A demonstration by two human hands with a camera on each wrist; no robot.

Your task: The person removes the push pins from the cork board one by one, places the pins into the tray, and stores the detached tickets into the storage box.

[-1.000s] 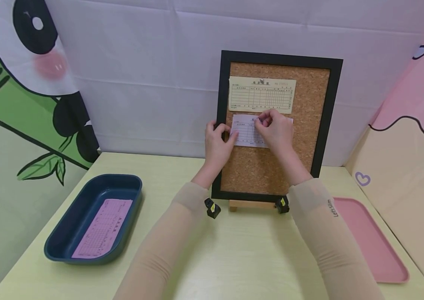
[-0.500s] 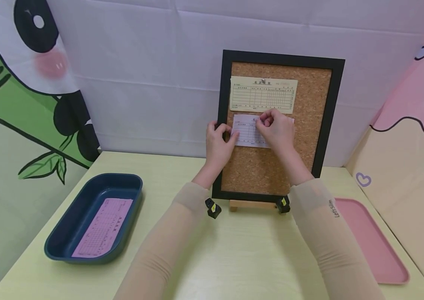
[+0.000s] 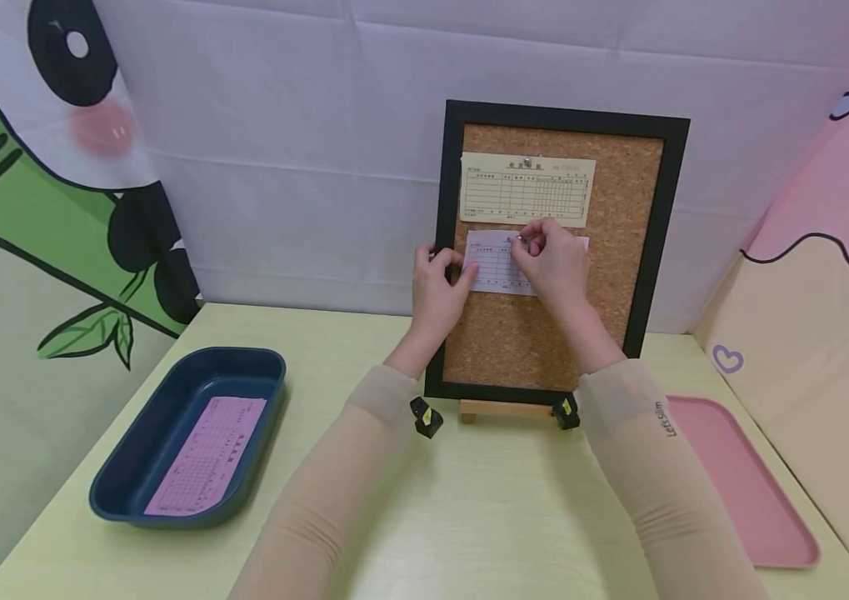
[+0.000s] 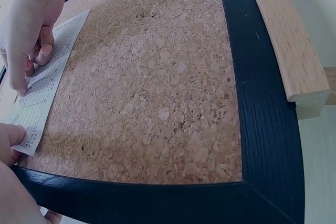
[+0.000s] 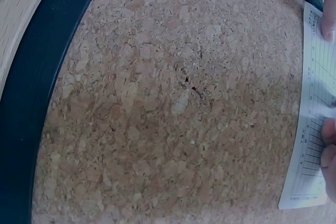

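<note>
A cork board [image 3: 514, 342] in a black frame leans upright on a small wooden stand. My left hand [image 3: 435, 287] grips the board's left edge, fingers behind the frame and thumb pressing the left end of a white printed slip [image 3: 487, 265]. At the slip's top edge my right hand [image 3: 555, 262] pinches a small push pin [image 3: 520, 240], mostly hidden by the fingers. Above it, a cream printed slip [image 3: 525, 193] hangs from a clear push pin [image 3: 526, 162]. In the left wrist view the white slip [image 4: 47, 87] lies against the cork under both hands.
A dark blue tray [image 3: 120, 454] with a pink printed slip [image 3: 207, 454] inside stands at the left of the table. To the right, a pink tray [image 3: 754, 483] is partly covered by the right sleeve. The wooden stand [image 3: 502, 409] shows under the board.
Both hands stay almost in place on the board. The right fingertips shift very slightly at the slip's top edge, and a small glint shows there now.
</note>
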